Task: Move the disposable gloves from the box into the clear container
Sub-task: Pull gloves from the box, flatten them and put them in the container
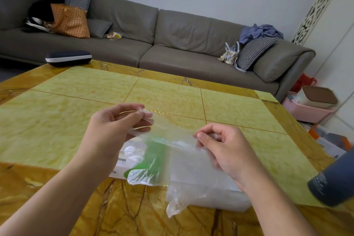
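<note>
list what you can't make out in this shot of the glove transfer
Head view only:
- Box: mostly hidden by the glove stretched between left hand and right hand; print too small.
- Clear container: contents veiled by glove and right wrist.
- Dark cylinder: cut by right edge, label blurred.

left hand (pixel 113 126) raised, fingertips pinched, right hand (pixel 222 149) lower, fingers curled, both forearms extended
</note>
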A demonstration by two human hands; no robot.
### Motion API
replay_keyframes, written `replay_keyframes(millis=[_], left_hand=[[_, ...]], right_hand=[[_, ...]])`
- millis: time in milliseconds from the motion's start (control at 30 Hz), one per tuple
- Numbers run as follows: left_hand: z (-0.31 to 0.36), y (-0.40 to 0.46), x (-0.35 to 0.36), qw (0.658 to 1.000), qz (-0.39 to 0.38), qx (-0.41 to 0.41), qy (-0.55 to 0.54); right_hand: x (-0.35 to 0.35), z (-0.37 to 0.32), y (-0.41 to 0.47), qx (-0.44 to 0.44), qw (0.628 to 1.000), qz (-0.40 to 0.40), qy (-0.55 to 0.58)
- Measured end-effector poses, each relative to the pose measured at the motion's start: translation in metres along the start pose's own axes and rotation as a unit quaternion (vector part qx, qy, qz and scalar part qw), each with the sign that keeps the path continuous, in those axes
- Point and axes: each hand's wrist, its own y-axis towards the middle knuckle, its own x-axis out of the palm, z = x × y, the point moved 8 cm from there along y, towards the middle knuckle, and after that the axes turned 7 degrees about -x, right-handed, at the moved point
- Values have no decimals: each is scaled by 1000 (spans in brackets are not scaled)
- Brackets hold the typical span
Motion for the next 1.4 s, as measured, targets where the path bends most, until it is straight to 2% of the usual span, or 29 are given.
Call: replay_keyframes(millis=[167,233,267,300,367,433,500,633,667,733,800,900,967,1067,1200,1300,1400], left_hand=[[6,-3,1,1000,13,25,-7],[11,-7,3,997,21,51,51],[16,-11,3,988,36,91,122],[25,-18,7,965,54,150,207],[45,-44,29,896,60,283,338],[45,-65,66,845,-11,351,403],[19,-71,102,806,-104,321,486],[-65,-49,132,701,-206,140,668],[-79,-43,134,691,-223,102,680],[-95,-31,138,692,-249,48,676],[-102,-22,145,674,-281,8,683],[-107,-13,155,617,-307,-4,725],[-115,-9,161,594,-326,-22,735],[-123,-7,166,582,-351,-46,732],[-124,-7,173,575,-334,8,746],[-125,-9,171,571,-320,46,755],[-121,-14,170,565,-311,76,760]], right_hand=[[-2,0,-2,14,998,-44,38],[-11,3,-1,10,999,-25,20],[-18,4,0,11,1000,-8,8],[-25,6,1,16,1000,7,-6],[-38,7,2,28,998,23,-42],[-46,8,0,40,994,14,-101],[-48,11,-2,46,987,-1,-156],[-53,23,-2,62,977,0,-202],[-53,26,-3,71,974,-5,-217],[-55,31,-4,83,966,-11,-245],[-59,35,-3,91,957,-3,-276],[-68,42,1,102,937,18,-333],[-73,43,3,107,922,32,-370],[-76,41,4,102,908,47,-403],[-80,36,1,96,900,49,-422],[-84,2,-5,34,895,86,-436],[-63,-21,-10,2,935,61,-350]])
